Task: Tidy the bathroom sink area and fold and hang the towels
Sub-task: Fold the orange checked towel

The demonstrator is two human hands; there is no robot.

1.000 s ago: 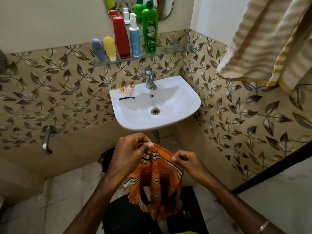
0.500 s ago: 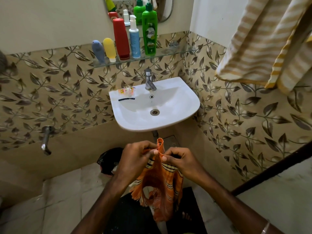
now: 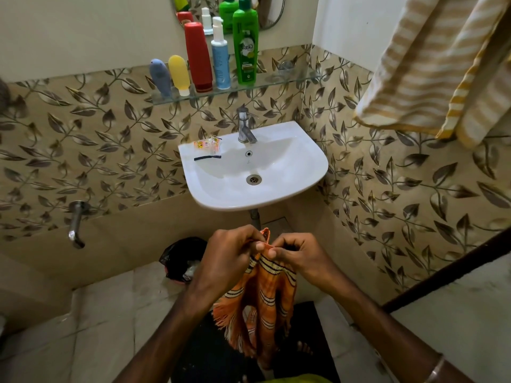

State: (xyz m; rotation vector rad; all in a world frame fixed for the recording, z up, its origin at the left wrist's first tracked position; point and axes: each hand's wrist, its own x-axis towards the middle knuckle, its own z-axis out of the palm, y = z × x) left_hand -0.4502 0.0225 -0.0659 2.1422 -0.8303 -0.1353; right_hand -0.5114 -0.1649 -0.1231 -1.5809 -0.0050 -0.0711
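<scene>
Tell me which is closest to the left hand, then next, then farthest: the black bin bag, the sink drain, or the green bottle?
From the left hand, in the head view:
1. Black bin bag, on the floor just to its left.
2. Sink drain, up ahead in the white basin.
3. Green bottle, farthest, standing on the glass shelf above the sink.

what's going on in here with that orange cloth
A person stands at the sink folding an orange striped towel. The left hand and right hand pinch its top edge close together, and the rest hangs down. A small wrapper and a black strip lie on the sink's rim. A striped towel hangs at upper right.
</scene>
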